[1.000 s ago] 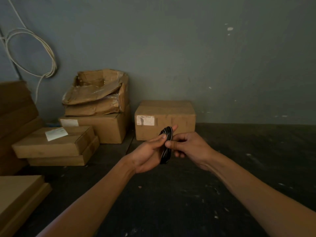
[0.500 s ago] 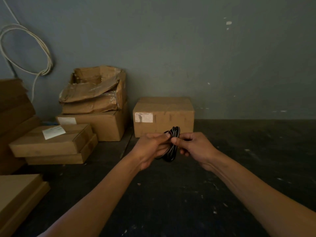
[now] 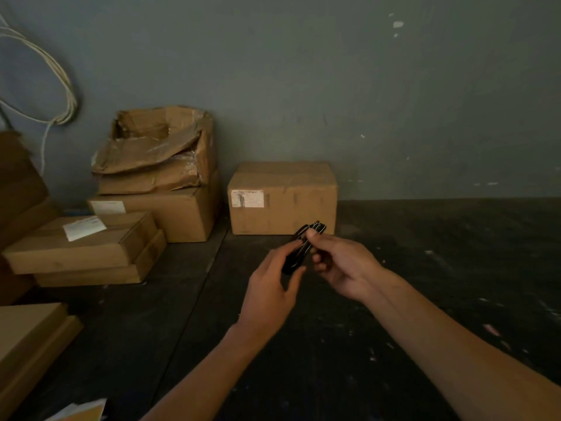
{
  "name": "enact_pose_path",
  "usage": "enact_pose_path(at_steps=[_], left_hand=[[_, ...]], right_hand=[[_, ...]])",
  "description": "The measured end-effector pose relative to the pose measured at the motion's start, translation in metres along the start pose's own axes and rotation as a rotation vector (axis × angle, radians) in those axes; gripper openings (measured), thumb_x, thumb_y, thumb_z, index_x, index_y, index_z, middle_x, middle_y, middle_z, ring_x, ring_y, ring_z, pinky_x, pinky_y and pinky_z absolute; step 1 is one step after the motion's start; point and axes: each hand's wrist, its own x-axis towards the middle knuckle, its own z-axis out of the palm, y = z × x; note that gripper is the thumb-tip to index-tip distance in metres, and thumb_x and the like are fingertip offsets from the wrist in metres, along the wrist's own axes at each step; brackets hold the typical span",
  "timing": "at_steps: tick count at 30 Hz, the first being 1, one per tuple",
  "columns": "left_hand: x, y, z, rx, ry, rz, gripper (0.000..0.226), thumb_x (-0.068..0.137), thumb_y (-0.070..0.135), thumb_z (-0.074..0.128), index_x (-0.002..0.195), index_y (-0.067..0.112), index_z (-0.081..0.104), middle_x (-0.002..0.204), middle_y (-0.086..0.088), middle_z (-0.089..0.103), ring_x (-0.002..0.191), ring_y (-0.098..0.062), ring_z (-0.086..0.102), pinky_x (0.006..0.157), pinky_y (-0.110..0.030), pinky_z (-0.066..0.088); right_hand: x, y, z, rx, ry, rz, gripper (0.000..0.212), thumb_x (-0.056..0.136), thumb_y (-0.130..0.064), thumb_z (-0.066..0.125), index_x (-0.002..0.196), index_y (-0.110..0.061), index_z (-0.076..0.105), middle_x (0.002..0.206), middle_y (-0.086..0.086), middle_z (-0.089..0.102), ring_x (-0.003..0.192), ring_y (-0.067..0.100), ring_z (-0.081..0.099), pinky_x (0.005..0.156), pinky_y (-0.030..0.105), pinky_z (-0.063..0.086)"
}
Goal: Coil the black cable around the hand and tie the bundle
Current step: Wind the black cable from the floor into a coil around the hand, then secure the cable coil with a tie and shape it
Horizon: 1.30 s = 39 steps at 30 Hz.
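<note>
While the right hand [image 3: 343,265] pinches the black cable [image 3: 299,250] coil, the left hand [image 3: 270,287] grips its lower part. Any tie is too dim to tell.

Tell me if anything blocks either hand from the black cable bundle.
Nothing visible does. The black cable bundle is already pinched between the left hand and the right hand, held above the dark floor, in front of the cardboard box.

storeroom | stacked cardboard boxes [image 3: 282,197] | bare grey wall [image 3: 334,86] | dark scuffed floor [image 3: 425,268]
</note>
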Motion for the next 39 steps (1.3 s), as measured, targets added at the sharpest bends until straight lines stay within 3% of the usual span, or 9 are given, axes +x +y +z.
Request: enact_pose_path(at_steps=[9, 13, 16, 18, 21, 25, 29, 33, 39], left_hand=[[-0.007, -0.007, 0.006, -0.142, -0.069, 0.023, 0.04, 0.098, 0.015, 0.049, 0.134, 0.032, 0.044, 0.128, 0.007, 0.056, 0.118, -0.002, 0.056, 0.097, -0.018, 0.048], [-0.013, -0.012, 0.012, -0.192, -0.201, -0.144, 0.036, 0.102, 0.019, 0.043, 0.135, 0.033, 0.04, 0.127, 0.006, 0.056, 0.116, -0.009, 0.058, 0.094, -0.035, 0.054], [-0.015, -0.01, 0.019, -0.291, -0.242, -0.19, 0.03, 0.102, 0.019, 0.04, 0.128, 0.033, 0.037, 0.11, 0.01, 0.061, 0.093, -0.007, 0.065, 0.073, -0.026, 0.058], [-0.015, -0.01, 0.023, -0.388, -0.246, -0.256, 0.023, 0.101, 0.024, 0.041, 0.123, 0.03, 0.041, 0.105, 0.007, 0.065, 0.094, -0.006, 0.067, 0.077, -0.023, 0.057], [-0.017, -0.009, 0.03, -0.468, -0.216, -0.396, 0.017, 0.101, 0.045, 0.04, 0.108, 0.032, 0.048, 0.1, -0.001, 0.065, 0.091, -0.017, 0.067, 0.08, -0.04, 0.06], [-0.023, -0.008, 0.044, -0.547, -0.153, -0.529, 0.009, 0.102, 0.03, 0.044, 0.097, 0.028, 0.05, 0.103, -0.006, 0.061, 0.084, -0.003, 0.065, 0.068, -0.02, 0.054], [-0.033, -0.008, 0.056, -0.595, -0.192, -0.644, 0.009, 0.102, 0.024, 0.048, 0.095, 0.025, 0.054, 0.097, -0.001, 0.064, 0.078, -0.002, 0.064, 0.064, -0.019, 0.052], [-0.047, -0.01, 0.062, -0.565, -0.208, -0.695, 0.011, 0.101, 0.019, 0.049, 0.092, 0.02, 0.056, 0.078, 0.005, 0.058, 0.058, 0.006, 0.054, 0.056, -0.017, 0.046], [-0.07, -0.018, 0.07, -0.523, -0.244, -0.846, 0.01, 0.1, 0.018, 0.051, 0.094, 0.018, 0.059, 0.082, -0.002, 0.055, 0.071, -0.013, 0.052, 0.068, -0.03, 0.045]], right_hand=[[-0.003, 0.015, -0.01, 0.139, 0.0, 0.156, 0.024, 0.078, -0.019, 0.079, 0.097, -0.007, 0.069, 0.066, 0.002, 0.065, 0.052, 0.009, 0.055, 0.043, 0.021, 0.043], [-0.002, 0.025, -0.012, 0.176, 0.015, 0.196, 0.026, 0.079, -0.017, 0.077, 0.1, -0.005, 0.067, 0.066, 0.003, 0.062, 0.052, 0.009, 0.052, 0.042, 0.02, 0.039], [-0.001, 0.032, -0.018, 0.174, 0.04, 0.215, 0.024, 0.078, -0.018, 0.078, 0.096, -0.006, 0.068, 0.064, 0.001, 0.059, 0.05, 0.008, 0.049, 0.045, 0.02, 0.037], [-0.001, 0.037, -0.023, 0.166, 0.061, 0.242, 0.022, 0.077, -0.019, 0.08, 0.091, -0.008, 0.067, 0.062, 0.0, 0.057, 0.05, 0.008, 0.046, 0.047, 0.02, 0.036], [-0.004, 0.046, -0.03, 0.142, 0.08, 0.284, 0.019, 0.075, -0.022, 0.08, 0.079, -0.011, 0.065, 0.058, -0.002, 0.052, 0.049, 0.008, 0.042, 0.046, 0.021, 0.032], [-0.008, 0.057, -0.039, 0.114, 0.1, 0.347, 0.024, 0.072, -0.026, 0.083, 0.071, -0.015, 0.061, 0.053, -0.004, 0.047, 0.043, 0.007, 0.036, 0.042, 0.02, 0.026], [-0.015, 0.069, -0.055, 0.1, 0.111, 0.419, 0.026, 0.07, -0.029, 0.084, 0.072, -0.016, 0.061, 0.053, -0.005, 0.046, 0.042, 0.007, 0.033, 0.038, 0.019, 0.023], [-0.024, 0.083, -0.078, -0.054, 0.023, 0.447, 0.029, 0.077, -0.036, 0.077, 0.093, -0.012, 0.075, 0.055, -0.005, 0.046, 0.042, 0.006, 0.032, 0.036, 0.018, 0.023], [-0.044, 0.103, -0.131, -0.545, 0.111, 0.36, 0.022, 0.086, -0.037, 0.068, 0.091, -0.017, 0.075, 0.067, -0.001, 0.056, 0.048, 0.007, 0.045, 0.041, 0.02, 0.033]])
